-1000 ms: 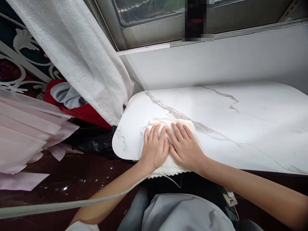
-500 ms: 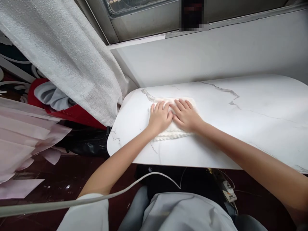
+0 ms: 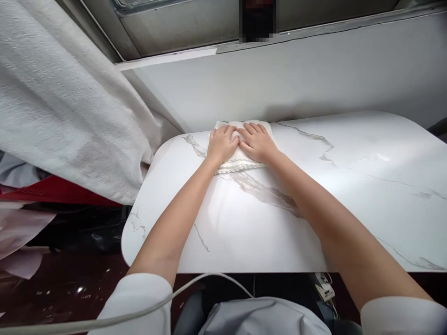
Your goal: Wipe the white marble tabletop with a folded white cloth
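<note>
A folded white cloth [image 3: 240, 164] with a scalloped edge lies flat on the white marble-patterned table [image 3: 251, 228], its far side against the wall. On its left half rests my left hand [image 3: 222, 145], palm down with the fingers stretched out. My right hand [image 3: 257, 142] presses flat on the right half, fingers also extended. The two thumbs and index fingers nearly meet in the middle of the cloth. Both palms hide much of its surface.
A light curtain [image 3: 77, 102] hangs at the left, beside the table's rounded corner. Behind the table runs a white wall [image 3: 314, 65]. A pale cable [image 3: 188, 283] crosses in front of me, and a power strip [image 3: 324, 287] sits below the table edge.
Both hands have pushed the cloth away from me across the table to the wall, uncovering a grey vein in the tabletop. My arms are stretched further forward, and the view has shifted.
</note>
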A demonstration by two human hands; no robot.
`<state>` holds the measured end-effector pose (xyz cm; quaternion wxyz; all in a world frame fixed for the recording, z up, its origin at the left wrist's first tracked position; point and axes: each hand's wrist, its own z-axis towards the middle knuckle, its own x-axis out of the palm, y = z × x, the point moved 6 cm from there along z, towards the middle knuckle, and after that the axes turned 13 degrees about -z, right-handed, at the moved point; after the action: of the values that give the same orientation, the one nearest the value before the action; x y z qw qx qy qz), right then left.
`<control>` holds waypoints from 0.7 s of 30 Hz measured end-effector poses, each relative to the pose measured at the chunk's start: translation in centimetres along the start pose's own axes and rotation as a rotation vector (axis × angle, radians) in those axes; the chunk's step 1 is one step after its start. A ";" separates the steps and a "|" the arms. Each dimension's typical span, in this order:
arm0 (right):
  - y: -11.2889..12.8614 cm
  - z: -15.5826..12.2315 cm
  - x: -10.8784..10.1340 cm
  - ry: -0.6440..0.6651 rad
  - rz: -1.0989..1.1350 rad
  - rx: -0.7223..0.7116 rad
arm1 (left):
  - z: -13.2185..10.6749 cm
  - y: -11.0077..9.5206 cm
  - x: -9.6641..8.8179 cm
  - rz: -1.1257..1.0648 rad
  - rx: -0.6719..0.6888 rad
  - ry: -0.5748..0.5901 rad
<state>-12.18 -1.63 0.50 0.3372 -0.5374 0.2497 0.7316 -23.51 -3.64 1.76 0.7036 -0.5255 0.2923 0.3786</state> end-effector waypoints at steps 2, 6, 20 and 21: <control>-0.6 0.8 0.1 -0.009 0.019 0.023 | 1.1 0.4 0.3 -0.002 0.017 -0.007; -1.8 2.1 0.4 -0.015 0.051 0.041 | 3.1 1.0 0.8 0.017 0.051 -0.021; -2.4 2.3 0.6 0.000 0.048 0.060 | 3.7 1.1 1.4 0.049 0.044 -0.049; -2.3 2.0 0.5 0.012 0.042 0.069 | 3.5 0.9 1.4 0.049 0.043 -0.046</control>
<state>-11.79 1.47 0.59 0.3386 -0.5245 0.2880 0.7261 -23.45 0.20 1.15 0.7119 -0.4939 0.2969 0.4014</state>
